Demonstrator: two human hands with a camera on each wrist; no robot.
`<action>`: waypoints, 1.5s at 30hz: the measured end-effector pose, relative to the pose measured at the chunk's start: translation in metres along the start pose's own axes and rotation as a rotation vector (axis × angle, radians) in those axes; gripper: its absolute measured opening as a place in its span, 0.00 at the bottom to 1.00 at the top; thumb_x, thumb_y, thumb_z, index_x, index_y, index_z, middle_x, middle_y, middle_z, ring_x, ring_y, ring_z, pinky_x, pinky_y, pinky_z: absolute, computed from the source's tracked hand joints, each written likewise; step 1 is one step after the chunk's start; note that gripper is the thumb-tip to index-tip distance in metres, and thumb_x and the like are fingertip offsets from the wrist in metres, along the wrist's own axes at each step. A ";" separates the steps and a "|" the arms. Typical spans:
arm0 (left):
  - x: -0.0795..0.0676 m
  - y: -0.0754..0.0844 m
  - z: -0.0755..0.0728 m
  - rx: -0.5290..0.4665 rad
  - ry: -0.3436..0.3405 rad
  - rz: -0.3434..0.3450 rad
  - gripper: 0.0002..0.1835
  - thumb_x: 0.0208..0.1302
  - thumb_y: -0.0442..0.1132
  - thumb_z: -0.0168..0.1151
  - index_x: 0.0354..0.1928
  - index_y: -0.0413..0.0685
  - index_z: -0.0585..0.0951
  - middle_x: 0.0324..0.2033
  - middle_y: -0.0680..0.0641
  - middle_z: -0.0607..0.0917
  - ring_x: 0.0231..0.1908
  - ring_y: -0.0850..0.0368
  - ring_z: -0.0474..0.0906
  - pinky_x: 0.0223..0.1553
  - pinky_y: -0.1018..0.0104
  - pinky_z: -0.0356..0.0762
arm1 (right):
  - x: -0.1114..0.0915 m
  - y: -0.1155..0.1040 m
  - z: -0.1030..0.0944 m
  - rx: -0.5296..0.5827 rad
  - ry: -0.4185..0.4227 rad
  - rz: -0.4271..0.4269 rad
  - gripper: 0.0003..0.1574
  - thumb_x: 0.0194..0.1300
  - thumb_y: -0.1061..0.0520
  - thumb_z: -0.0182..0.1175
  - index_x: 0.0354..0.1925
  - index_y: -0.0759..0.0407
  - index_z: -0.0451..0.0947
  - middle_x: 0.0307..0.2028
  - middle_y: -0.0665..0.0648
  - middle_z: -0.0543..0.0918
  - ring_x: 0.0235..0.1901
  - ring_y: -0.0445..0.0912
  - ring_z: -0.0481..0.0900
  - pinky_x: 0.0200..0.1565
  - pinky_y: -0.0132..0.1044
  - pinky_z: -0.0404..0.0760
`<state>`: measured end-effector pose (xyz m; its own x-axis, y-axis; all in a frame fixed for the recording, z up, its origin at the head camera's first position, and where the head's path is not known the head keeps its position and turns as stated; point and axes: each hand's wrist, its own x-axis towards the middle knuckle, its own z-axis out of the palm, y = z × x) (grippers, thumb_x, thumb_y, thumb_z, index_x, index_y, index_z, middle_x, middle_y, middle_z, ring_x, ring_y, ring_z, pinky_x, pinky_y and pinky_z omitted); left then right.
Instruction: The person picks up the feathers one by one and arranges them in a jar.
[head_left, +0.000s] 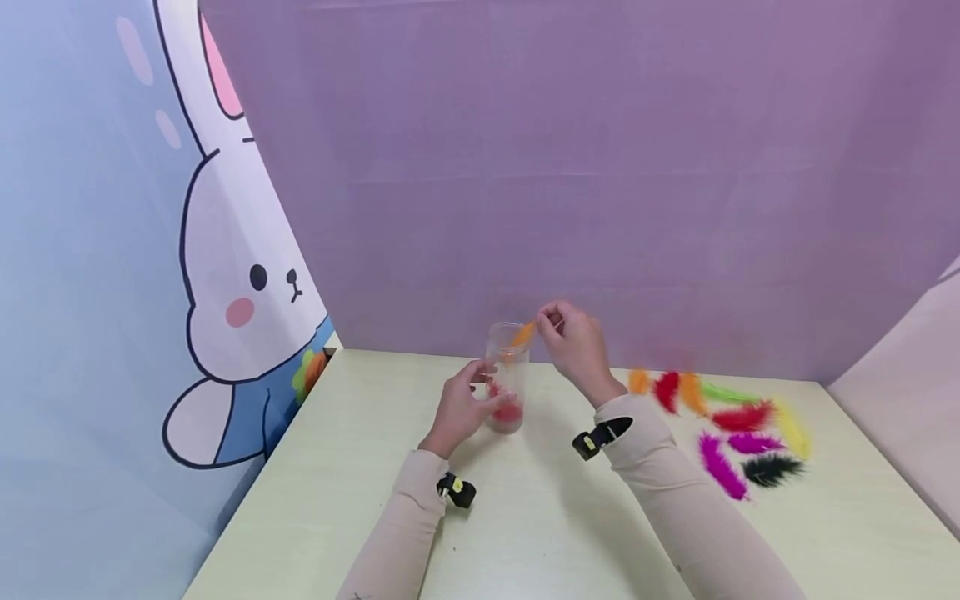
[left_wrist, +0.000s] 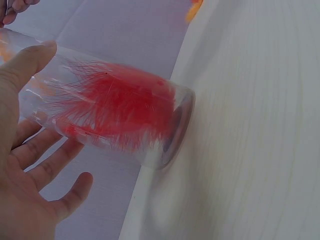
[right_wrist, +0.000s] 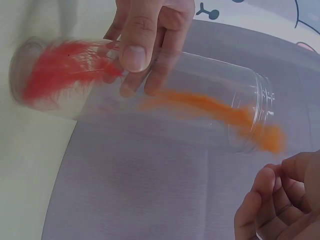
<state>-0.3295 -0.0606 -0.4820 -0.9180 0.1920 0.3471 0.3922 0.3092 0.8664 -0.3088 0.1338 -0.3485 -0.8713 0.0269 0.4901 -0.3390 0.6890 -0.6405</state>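
1. The left hand point(head_left: 463, 408) grasped a clear, tall cylindrical jar point(right_wrist: 210, 70), its thumb on one side and fingers on the other.
2. The right hand point(head_left: 579, 343) was beside the jar's mouth, thumb and forefinger pinching the outer end of a slender, fluffy orange feather point(right_wrist: 210, 104).
3. That feather lay mostly inside the jar, slanting out over the rim.
4. The jar stood upright on a pale wood-grain table point(head_left: 510, 550), near its far edge.
5. A fluffy bright red feather point(left_wrist: 130, 102) sat low in the jar, close to its base.
6. Loose feathers point(head_left: 742, 417) in red, orange, green, yellow, magenta and black lay on the table, beyond the right forearm.
7. Behind the table hung a plain purple backdrop point(head_left: 600, 167).
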 end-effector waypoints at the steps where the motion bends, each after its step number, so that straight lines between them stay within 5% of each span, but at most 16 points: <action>1: 0.000 0.000 0.000 -0.002 0.001 0.001 0.36 0.55 0.52 0.79 0.63 0.48 0.78 0.57 0.41 0.85 0.56 0.46 0.81 0.61 0.40 0.76 | 0.000 0.000 0.000 0.003 -0.002 -0.002 0.10 0.75 0.53 0.60 0.43 0.58 0.83 0.34 0.57 0.86 0.31 0.49 0.80 0.34 0.38 0.76; 18: -0.002 0.003 -0.003 0.001 0.012 0.003 0.34 0.54 0.51 0.80 0.61 0.47 0.79 0.55 0.48 0.86 0.55 0.47 0.82 0.61 0.44 0.77 | -0.013 0.013 -0.002 0.084 -0.029 0.029 0.08 0.74 0.55 0.59 0.44 0.58 0.81 0.33 0.57 0.83 0.30 0.47 0.77 0.35 0.37 0.76; 28: -0.001 0.002 -0.001 0.012 0.011 0.013 0.35 0.55 0.49 0.79 0.62 0.43 0.78 0.55 0.48 0.86 0.55 0.47 0.82 0.61 0.41 0.76 | -0.047 0.049 -0.017 0.183 -0.066 0.149 0.11 0.75 0.55 0.59 0.48 0.61 0.81 0.36 0.61 0.83 0.30 0.53 0.82 0.32 0.33 0.82; 35: -0.003 0.004 -0.003 -0.005 0.017 0.008 0.32 0.55 0.45 0.79 0.61 0.46 0.79 0.54 0.48 0.86 0.55 0.46 0.81 0.60 0.39 0.76 | -0.076 0.084 -0.033 0.150 -0.047 0.255 0.12 0.76 0.54 0.58 0.48 0.61 0.81 0.37 0.63 0.85 0.30 0.51 0.83 0.32 0.31 0.81; 45: -0.005 0.002 -0.006 -0.003 0.027 -0.005 0.33 0.55 0.47 0.79 0.63 0.51 0.79 0.54 0.50 0.86 0.55 0.49 0.81 0.60 0.42 0.75 | -0.089 0.114 -0.071 0.109 -0.055 0.265 0.17 0.78 0.52 0.56 0.50 0.65 0.79 0.40 0.64 0.85 0.30 0.42 0.83 0.34 0.32 0.84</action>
<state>-0.3241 -0.0670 -0.4799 -0.9211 0.1655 0.3524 0.3877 0.3075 0.8690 -0.2444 0.2609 -0.4235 -0.9514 0.1545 0.2665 -0.1305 0.5815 -0.8030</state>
